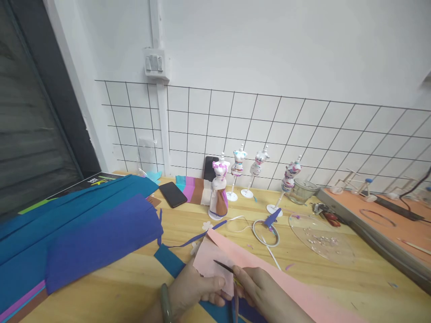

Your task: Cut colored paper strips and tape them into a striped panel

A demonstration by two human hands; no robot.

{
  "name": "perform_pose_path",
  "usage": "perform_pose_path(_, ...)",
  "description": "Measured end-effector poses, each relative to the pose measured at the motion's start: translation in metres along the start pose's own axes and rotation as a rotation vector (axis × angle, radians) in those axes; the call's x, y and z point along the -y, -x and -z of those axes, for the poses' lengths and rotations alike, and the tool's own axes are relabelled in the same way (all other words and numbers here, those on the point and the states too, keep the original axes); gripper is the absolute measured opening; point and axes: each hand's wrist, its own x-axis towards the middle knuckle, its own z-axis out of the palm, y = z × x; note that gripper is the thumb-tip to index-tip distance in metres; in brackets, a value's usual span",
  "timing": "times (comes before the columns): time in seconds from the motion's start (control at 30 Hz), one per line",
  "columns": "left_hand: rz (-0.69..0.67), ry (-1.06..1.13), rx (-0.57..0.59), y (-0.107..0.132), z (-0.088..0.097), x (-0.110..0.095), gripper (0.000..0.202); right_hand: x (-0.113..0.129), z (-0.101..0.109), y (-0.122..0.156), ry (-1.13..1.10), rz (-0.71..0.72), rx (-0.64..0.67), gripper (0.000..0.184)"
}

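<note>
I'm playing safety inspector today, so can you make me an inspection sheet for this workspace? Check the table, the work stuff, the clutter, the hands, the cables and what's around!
Surface: pale wooden table, small scraps scattered on it.
Job's things: pink piece; scissors, their tip over the pink piece.
Clutter: four small dress forms, phone, purple sheet, white ring, glass bowl, and tiny shiny bits on something clear and round.
Hands: left hand holds the pink piece; right hand holds the scissors.
Cables: dark cable at the far right.
Surroundings: white wall, black wire grid, switch box.
</note>
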Motion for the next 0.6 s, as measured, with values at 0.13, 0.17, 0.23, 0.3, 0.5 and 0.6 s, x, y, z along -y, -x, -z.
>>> perform_pose_path(0.13, -0.015, -0.004, 0.023, 0.0, 0.001, 0.001, 0.076, -0.001, 0.0, 0.0, 0.02, 0.019, 0.009, 0.055)
perform_pose_path(0.17, -0.018, -0.004, 0.025, -0.001, 0.001, 0.002, 0.075, -0.001, 0.0, 0.0, 0.018, 0.024, 0.012, 0.054)
perform_pose_path(0.23, -0.022, -0.007, 0.034, -0.002, 0.001, 0.003, 0.071, 0.0, 0.001, 0.0, 0.01, 0.03, 0.015, 0.052)
perform_pose_path(0.3, -0.023, -0.013, 0.038, -0.001, 0.002, 0.002, 0.068, 0.0, 0.001, 0.0, 0.008, 0.022, 0.015, 0.05)
perform_pose_path(0.5, 0.056, -0.067, -0.005, 0.008, 0.005, -0.019, 0.059, -0.001, 0.0, -0.002, -0.019, 0.032, 0.008, 0.049)
perform_pose_path(0.6, 0.039, -0.038, -0.062, 0.011, 0.008, -0.028, 0.051, 0.001, 0.0, -0.002, -0.032, -0.004, 0.001, 0.051)
